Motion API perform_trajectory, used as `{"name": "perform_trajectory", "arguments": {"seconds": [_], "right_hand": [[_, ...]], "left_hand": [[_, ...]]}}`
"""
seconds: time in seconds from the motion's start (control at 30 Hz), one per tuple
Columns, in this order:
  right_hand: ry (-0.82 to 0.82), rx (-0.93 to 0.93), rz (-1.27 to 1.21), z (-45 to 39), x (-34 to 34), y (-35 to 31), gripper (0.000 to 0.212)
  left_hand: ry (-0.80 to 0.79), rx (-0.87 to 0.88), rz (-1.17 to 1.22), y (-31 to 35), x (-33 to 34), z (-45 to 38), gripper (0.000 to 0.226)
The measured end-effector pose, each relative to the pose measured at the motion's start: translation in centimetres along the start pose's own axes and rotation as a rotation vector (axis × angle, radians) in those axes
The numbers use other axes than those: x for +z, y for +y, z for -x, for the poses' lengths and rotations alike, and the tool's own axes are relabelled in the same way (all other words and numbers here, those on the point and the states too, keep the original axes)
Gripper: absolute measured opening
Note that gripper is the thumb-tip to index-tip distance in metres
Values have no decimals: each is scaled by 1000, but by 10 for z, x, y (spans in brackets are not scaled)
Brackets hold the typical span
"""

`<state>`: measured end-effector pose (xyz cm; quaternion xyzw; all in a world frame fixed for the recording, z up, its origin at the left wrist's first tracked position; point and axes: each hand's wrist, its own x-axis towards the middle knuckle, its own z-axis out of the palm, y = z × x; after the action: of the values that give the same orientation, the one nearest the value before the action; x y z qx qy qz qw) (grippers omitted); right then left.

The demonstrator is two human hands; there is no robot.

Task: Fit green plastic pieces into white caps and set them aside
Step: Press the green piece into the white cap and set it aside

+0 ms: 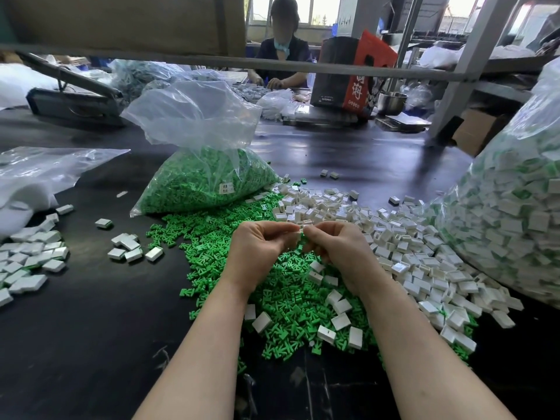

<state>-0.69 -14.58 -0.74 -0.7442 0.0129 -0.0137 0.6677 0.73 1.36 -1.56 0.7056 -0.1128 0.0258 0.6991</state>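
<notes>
My left hand (257, 253) and my right hand (339, 253) meet above the table, fingertips together, pinching a small white cap (301, 230) between them. Most of the cap is hidden by my fingers. Below my hands spreads a heap of loose green plastic pieces (281, 292). A heap of loose white caps (394, 237) lies to the right of it. At the left lies a group of set-aside white caps (30, 262), with a few more (130, 247) nearer the middle.
A clear bag of green pieces (206, 180) stands behind the heap. A large clear bag of white caps (515, 219) fills the right side. White plastic bags (27, 183) lie at the far left. Another person (283, 47) works across the dark table (91, 328).
</notes>
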Motion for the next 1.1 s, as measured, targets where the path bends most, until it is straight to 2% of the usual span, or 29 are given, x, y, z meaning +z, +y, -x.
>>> {"name": "perform_trajectory", "arguments": {"seconds": [0.1,0.33,0.57,1.1], "right_hand": [[23,42,-122,1,-2,-1,4],[88,-59,-159,2,0,-2,9],[86,-129,-151,0,2,0,10],[59,-165,-137,0,1,1,10]], "left_hand": [[2,-27,53,-1,-1,-2,16],[-25,-155,224,-1,-5,-3,12],[-44,-153,225,-2,-6,-3,12],[-27,-165,244,-3,-5,-3,13]]}}
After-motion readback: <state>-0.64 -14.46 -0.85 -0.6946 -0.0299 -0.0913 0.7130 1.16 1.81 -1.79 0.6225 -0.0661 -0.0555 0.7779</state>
